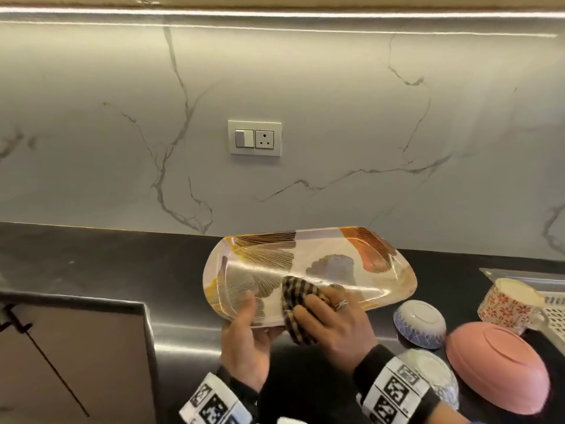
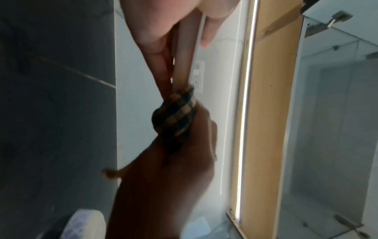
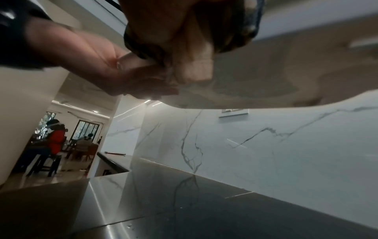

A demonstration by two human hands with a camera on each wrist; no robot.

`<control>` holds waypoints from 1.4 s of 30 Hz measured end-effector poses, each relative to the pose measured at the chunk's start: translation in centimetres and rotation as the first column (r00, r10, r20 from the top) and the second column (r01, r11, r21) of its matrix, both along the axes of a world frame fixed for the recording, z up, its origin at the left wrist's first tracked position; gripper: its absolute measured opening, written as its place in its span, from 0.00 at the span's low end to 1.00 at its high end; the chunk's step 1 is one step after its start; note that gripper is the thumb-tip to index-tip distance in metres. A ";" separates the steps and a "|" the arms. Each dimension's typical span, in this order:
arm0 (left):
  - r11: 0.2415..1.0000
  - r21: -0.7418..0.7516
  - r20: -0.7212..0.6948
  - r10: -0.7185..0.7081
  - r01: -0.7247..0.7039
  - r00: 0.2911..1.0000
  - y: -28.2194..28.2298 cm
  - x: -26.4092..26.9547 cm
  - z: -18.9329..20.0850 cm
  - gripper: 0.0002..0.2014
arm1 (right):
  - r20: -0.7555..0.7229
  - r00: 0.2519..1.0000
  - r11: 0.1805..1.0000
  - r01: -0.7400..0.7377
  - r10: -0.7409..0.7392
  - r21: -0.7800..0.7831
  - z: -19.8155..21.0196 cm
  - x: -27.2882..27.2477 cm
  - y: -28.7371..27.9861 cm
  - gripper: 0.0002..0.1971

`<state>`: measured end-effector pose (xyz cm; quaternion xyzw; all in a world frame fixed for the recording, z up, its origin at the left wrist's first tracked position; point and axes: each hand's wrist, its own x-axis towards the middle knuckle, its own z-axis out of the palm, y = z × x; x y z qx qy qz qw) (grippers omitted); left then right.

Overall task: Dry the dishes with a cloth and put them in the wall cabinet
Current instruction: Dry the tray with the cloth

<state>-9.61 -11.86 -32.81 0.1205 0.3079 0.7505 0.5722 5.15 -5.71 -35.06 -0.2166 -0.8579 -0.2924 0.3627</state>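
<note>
Judging by its gloss, the platter (image 1: pixel 308 267) is rated stiff, slippery and breakable. It is held above the tabletop (image 1: pixel 107 261), its near rim pinched by the left hand (image 1: pixel 244 341); the cloth (image 1: pixel 295 304) is pressed on by the right hand (image 1: pixel 333 322). A rim grip is advised.

Both wrists: black sleeves (image 1: pixel 371 361), white bands (image 1: pixel 394 390) w/ black square markers. Right hand (image 1: pixel 336 325): silver ring (image 1: pixel 341 305).
</note>
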 end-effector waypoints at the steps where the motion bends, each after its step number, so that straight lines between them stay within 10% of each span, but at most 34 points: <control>1: 0.997 -0.035 -0.012 0.065 -0.065 0.998 0.4 -0.2 -0.2 0.17 | 0.018 1.000 1.000 0.012 -0.012 -0.001 -0.3 -0.2 -0.2 0.11; 15: 0.992 0.046 -0.131 0.120 -0.115 0.984 0.6 -6.7 -1.9 0.15 | 0.347 0.929 0.983 0.168 -0.132 -0.075 -1.6 12.8 4.2 0.12; 19: 0.997 0.031 -0.181 0.080 -0.075 0.980 0.3 -6.9 -2.0 0.18 | -0.025 0.943 0.810 0.271 -0.331 -0.521 0.3 14.2 4.2 0.31; 22: 0.999 0.004 -0.177 0.038 -0.038 0.983 0.3 -5.8 -1.5 0.17 | -0.348 0.840 0.561 -0.065 -0.415 -0.825 2.3 11.1 3.0 0.33; 24: 1.000 0.010 -0.185 -0.004 0.006 0.983 0.5 -5.0 -1.4 0.19 | -0.399 0.871 0.550 -0.191 -0.287 -0.813 3.1 7.1 1.6 0.26; 27: 0.998 0.033 -0.184 -0.043 0.050 0.982 0.9 -4.1 -1.5 0.27 | -0.070 0.995 0.548 -0.099 0.074 -0.830 1.8 2.2 -0.7 0.28; 33: 0.977 0.036 -0.153 -0.203 0.211 0.967 0.3 -3.2 -2.0 0.34 | 0.200 0.898 0.551 -0.055 0.391 -0.833 1.7 -2.1 -0.7 0.26; 42: 0.947 0.123 -0.180 -0.272 0.296 0.945 1.1 -2.8 -1.8 0.35 | 0.312 0.870 0.678 -0.035 0.382 -0.734 5.0 -4.6 2.4 0.36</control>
